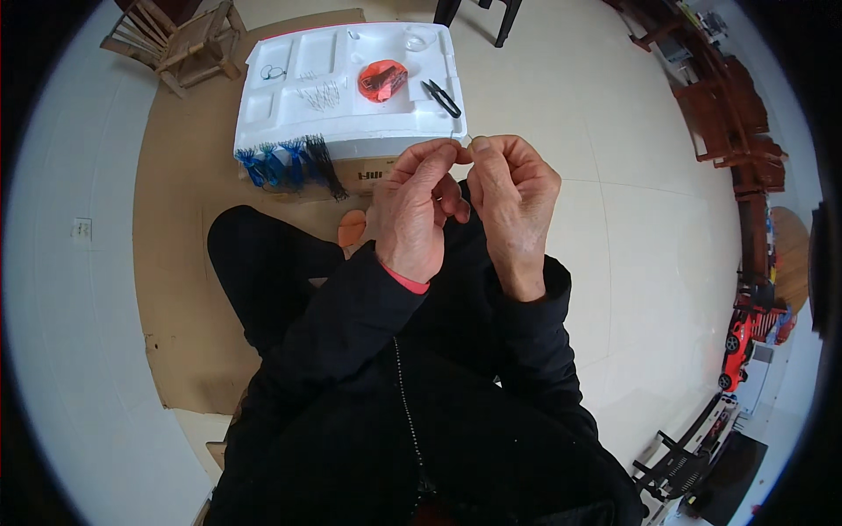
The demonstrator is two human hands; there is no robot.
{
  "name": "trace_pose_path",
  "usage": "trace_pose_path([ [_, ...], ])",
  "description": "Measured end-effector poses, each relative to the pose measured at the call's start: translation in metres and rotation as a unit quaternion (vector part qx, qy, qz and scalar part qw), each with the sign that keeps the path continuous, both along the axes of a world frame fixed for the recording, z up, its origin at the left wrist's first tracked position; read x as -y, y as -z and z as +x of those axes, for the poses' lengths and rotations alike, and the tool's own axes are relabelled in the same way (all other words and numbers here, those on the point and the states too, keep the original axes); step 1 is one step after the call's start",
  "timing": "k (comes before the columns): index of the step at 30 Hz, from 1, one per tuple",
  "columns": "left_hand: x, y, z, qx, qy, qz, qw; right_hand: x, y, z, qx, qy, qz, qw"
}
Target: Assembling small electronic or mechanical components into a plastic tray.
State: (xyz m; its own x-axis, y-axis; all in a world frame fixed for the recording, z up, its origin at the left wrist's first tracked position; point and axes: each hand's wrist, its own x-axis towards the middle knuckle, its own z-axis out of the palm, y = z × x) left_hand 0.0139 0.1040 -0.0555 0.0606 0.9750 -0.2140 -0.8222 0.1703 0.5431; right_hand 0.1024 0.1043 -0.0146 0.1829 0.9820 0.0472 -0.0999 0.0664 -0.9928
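Observation:
Before my chest, both hands meet at the fingertips near the close right corner of a white foam tray [342, 131]. My left hand [416, 210] is closed in a pinch of thumb and index finger, its other fingers curled. My right hand [513, 197] pinches beside it, thumb against index finger. A thin pale bit shows between the fingertips, too small to name. Just beyond my hands, black thread snips [442, 99] lie on the tray. Left of them rests a red plastic bag [382, 81] with something dark on it.
Several thin wire-like pieces [321, 95] and a dark cord loop [273, 73] lie on the tray, with a clear cup [419, 38]. Blue strand bundles [272, 165] and a black bundle [324, 167] hang over its near edge. A wooden chair [189, 44] stands far left.

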Motion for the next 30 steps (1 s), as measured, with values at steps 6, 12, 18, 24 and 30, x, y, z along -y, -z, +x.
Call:
trace_pose_path([
  [6,-0.005,-0.003,0.004,0.006,-0.003,0.009,1.000,-0.002,0.003,-0.005,0.090,0.049,0.036,0.994],
  [12,-0.007,-0.005,0.007,0.007,0.005,-0.006,1.000,-0.004,0.005,0.000,0.145,0.063,0.026,0.987],
  [18,-0.009,-0.007,0.008,0.008,0.004,-0.026,1.000,-0.006,0.005,-0.002,0.142,0.070,0.015,0.987],
  [24,-0.010,-0.002,0.009,0.005,0.016,-0.008,1.000,-0.007,0.004,0.001,0.159,0.058,0.008,0.986],
  [30,-0.011,0.002,0.006,-0.009,0.027,0.003,1.000,-0.007,-0.003,0.004,0.170,0.047,-0.007,0.984],
])
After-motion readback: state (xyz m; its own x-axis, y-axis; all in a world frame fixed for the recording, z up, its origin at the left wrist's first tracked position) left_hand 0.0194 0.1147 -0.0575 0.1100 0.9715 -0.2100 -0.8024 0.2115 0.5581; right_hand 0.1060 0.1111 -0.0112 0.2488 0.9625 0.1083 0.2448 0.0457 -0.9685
